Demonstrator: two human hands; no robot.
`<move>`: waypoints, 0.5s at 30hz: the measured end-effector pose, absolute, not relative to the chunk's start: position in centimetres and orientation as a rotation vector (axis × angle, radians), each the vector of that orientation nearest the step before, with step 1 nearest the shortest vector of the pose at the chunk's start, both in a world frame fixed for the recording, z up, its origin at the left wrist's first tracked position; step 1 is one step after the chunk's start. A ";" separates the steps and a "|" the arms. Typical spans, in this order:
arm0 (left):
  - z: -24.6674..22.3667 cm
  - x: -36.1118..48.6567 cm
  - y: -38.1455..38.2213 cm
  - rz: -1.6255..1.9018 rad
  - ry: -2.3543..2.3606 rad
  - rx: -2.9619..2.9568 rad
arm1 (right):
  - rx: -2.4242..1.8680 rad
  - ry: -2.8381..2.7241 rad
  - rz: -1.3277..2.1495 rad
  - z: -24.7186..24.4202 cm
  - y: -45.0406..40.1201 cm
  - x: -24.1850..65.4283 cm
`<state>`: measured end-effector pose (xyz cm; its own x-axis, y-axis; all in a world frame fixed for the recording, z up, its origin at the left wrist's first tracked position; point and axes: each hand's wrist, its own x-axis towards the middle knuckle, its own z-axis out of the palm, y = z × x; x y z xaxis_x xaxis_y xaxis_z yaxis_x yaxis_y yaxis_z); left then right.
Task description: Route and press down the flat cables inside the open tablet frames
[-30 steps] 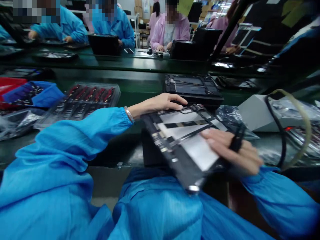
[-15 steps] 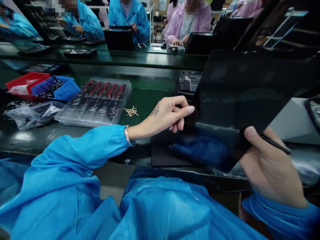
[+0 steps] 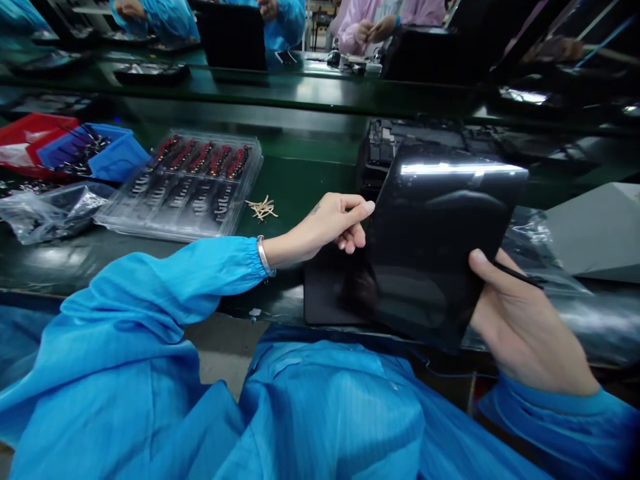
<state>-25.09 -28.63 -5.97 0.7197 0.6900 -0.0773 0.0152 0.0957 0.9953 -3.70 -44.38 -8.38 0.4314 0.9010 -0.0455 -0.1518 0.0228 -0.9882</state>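
- Green worktop [image 3: 300, 147] carries a clear tray [image 3: 145, 222].
- Right hand [image 3: 530, 327]: grip closed on a tilted black tablet [image 3: 440, 233].
- Left hand [image 3: 330, 230]: grip half-curled near it; I cannot tell its hold.

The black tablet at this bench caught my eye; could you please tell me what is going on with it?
The person's right hand holds the black tablet by its right edge, glossy face showing, along with a thin black tool. The left hand is at the tablet's left edge; whether it touches is unclear. On the green bench to the left lie a clear plastic tray of small parts and a little pile of tan strips.
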 end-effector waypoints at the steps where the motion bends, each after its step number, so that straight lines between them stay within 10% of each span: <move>1: -6.0 -25.1 -28.6 0.549 0.638 1.399 | -1.287 -0.731 0.958 -8.4 -44.3 -3.7; 15: -4.9 -25.4 -28.0 0.527 0.553 1.492 | -1.304 -0.839 0.802 -5.7 -43.5 -3.6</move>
